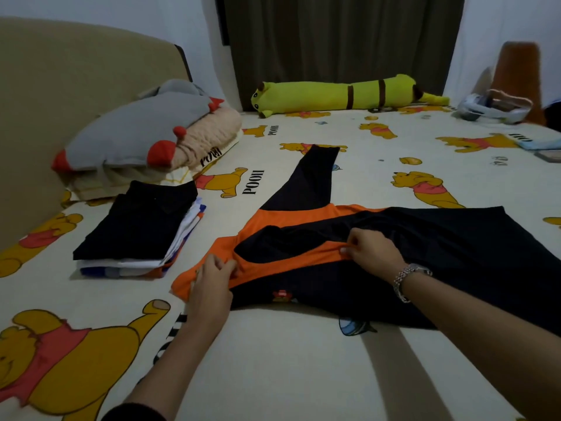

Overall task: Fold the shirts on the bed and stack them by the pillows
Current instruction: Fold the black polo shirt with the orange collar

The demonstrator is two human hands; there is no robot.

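Note:
A black shirt with orange shoulders lies spread across the bed, one black sleeve reaching away toward the far side. My left hand pinches the orange shoulder fabric at the shirt's near left edge. My right hand, with a metal watch on its wrist, pinches the orange band near the collar. A stack of folded shirts, black on top with white and blue ones below, sits left of the shirt, next to the pillows.
A beige headboard stands at the left. A long yellow plush toy lies along the far edge under a dark curtain. White plastic items and an orange object sit at the far right corner.

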